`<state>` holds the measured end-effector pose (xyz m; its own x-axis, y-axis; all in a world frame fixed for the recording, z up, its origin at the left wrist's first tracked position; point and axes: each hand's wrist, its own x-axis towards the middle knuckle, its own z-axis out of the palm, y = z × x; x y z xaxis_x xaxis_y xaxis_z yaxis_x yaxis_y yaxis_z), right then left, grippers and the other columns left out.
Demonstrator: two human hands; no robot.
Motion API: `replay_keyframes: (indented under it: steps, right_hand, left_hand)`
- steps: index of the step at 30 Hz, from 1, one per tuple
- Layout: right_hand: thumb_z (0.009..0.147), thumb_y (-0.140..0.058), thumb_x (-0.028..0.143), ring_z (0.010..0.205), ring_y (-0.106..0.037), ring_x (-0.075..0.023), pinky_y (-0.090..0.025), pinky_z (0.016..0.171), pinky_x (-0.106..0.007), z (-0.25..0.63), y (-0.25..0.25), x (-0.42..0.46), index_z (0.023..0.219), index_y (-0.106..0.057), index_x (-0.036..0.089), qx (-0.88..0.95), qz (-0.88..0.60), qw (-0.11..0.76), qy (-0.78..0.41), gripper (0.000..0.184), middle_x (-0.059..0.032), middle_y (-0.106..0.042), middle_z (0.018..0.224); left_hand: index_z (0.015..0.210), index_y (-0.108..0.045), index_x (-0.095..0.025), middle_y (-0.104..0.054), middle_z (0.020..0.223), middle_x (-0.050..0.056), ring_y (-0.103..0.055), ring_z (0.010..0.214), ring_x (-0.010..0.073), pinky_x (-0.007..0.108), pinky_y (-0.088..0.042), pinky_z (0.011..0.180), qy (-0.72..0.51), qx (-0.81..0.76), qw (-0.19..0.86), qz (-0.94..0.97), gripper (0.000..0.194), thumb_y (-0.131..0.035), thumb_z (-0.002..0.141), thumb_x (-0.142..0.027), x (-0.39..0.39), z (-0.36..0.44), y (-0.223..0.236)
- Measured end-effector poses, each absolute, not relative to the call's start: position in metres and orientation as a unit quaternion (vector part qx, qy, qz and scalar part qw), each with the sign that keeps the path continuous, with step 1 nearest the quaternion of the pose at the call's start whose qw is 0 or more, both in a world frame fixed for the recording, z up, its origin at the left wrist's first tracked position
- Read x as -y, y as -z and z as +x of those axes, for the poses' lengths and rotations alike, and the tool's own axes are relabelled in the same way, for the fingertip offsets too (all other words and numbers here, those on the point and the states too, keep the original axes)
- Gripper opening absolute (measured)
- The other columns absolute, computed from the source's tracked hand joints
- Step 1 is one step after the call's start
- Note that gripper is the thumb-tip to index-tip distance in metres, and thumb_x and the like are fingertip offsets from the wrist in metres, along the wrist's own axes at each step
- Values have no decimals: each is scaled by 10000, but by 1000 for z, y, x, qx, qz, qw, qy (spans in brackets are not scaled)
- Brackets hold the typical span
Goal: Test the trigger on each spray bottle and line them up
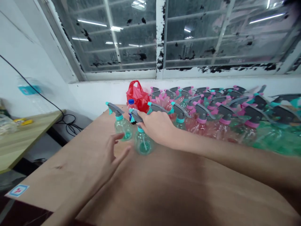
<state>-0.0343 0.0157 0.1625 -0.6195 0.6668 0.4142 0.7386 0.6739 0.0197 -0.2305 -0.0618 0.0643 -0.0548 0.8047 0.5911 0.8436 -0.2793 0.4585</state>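
My right hand (160, 127) is closed around the grey-and-teal trigger head of a clear green spray bottle (144, 145), which is upright at the table. Its fingers partly cover the nozzle. My left hand (114, 152) is open just left of that bottle, thumb and fingers apart and holding nothing. Behind my left fingertips another green spray bottle (122, 126) stands upright, its teal nozzle pointing left. To the right of my right hand is a teal-collared spray bottle (180, 123), at the near left end of a large group.
Many pink and green spray bottles (223, 127) crowd the right side along the wall. A red plastic bag (138, 95) and a blue-capped bottle (131, 104) stand at the back of the wooden table (77, 160). A second table (30, 131) and a black cable (70, 124) lie left.
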Motion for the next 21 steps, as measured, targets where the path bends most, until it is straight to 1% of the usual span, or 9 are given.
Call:
replay_keyframes:
  steps: [2,5,8,10,12,14,16,18,21]
  right_hand:
    - [944,-488,312,690,-691,-260,-393,530,-299,-20,-160,-2,1364,-512,147,897,-387,190,96,452,-129,-737,793]
    - [939,-485,310,626,-686,-262,-369,484,-296,6,-156,19,1384,-498,173,901,-378,191,95,466,-111,-734,746]
    - [934,-495,343,565,-674,-263,-371,459,-297,38,-154,33,1395,-483,198,907,-374,179,68,483,-88,-721,692]
    - [922,-526,392,658,-698,-282,-448,534,-335,62,-151,34,1413,-454,200,916,-358,179,18,533,-98,-739,776]
    - [872,-587,499,858,-701,-294,-511,693,-388,88,-145,29,1419,-432,212,919,-324,209,-76,636,-110,-739,974]
    - [781,-678,546,1071,-641,-280,-513,838,-402,112,-136,20,1407,-420,266,910,-284,227,-201,733,-92,-654,1231]
    - [707,-750,535,1111,-620,-280,-512,871,-415,130,-123,12,1375,-437,254,877,-296,239,-293,789,-103,-605,1296]
    - [678,-791,479,1036,-645,-264,-528,828,-406,142,-109,8,1307,-478,232,846,-303,274,-343,745,-104,-625,1233]
    - [718,-768,368,871,-642,-203,-527,735,-348,148,-93,8,1146,-536,218,806,-287,377,-355,510,-53,-653,1036]
  left_hand:
    - [1319,-404,-228,-574,1282,140,-564,1176,360,547,-489,916,391,569,-1,-724,566,-592,858,-496,69,-208,-53]
    - [1416,-291,-265,-466,1428,139,-501,1262,361,535,-450,993,368,552,-26,-748,728,-655,827,-491,76,-172,-47]
    - [1426,-288,-321,-490,1416,102,-475,1281,385,575,-402,1032,345,554,-50,-756,721,-662,832,-481,80,-143,-48]
    - [1421,-322,-335,-528,1380,87,-504,1252,393,571,-429,1010,351,545,-75,-758,722,-690,812,-461,79,-129,-47]
    - [1430,-326,-333,-518,1392,86,-504,1255,378,556,-443,1003,347,523,-125,-768,733,-701,811,-444,76,-117,-44]
    - [1444,-299,-320,-486,1419,97,-479,1283,349,553,-422,1026,340,493,-183,-779,744,-696,828,-444,72,-104,-39]
    - [1446,-282,-299,-469,1427,112,-462,1298,333,565,-395,1042,339,468,-218,-786,763,-702,829,-462,67,-89,-36]
    - [1439,-294,-281,-474,1417,121,-458,1297,336,575,-389,1039,337,446,-234,-796,787,-723,811,-481,62,-72,-35]
    - [1414,-348,-268,-477,1406,124,-442,1304,343,573,-385,1039,327,407,-253,-814,765,-739,796,-490,54,-47,-36]
